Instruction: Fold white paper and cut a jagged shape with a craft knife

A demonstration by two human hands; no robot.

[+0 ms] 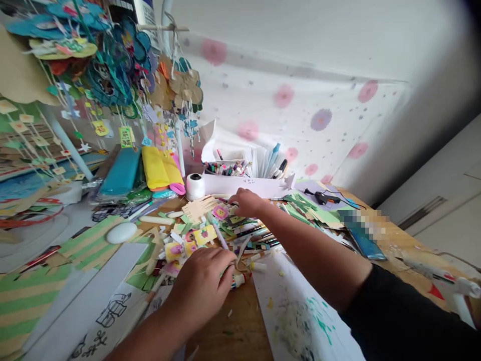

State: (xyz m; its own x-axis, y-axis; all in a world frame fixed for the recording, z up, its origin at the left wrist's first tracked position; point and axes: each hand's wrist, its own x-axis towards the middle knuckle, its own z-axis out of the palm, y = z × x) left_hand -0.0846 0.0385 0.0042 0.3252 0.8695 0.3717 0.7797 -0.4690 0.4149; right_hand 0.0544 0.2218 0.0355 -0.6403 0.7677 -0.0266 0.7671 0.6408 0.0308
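My left hand (206, 276) is over the near side of a heap of craft scraps, fingers curled and close together. Whatever it holds, if anything, is hidden beneath it. A thin beige strip (243, 250) curls up by its fingertips, and a small bottle (238, 281) with a coloured label lies beside the thumb. Yellow paper pieces with small drawings (205, 234) lie just beyond this hand. Farther back, my right hand (248, 203) reaches into the heap with fingers bent and a little apart. Closest to it are a pink-edged flower cutout (220, 212) and a dark-and-yellow cutout (236, 219).
Behind stands a white box (244, 185) of markers next to a white round container (195, 186). Hanging paper ornaments (112, 70) crowd the upper left. A paint-stained sheet (296, 311), a glue gun (326, 198) and a blue packet (363, 238) lie to the right.
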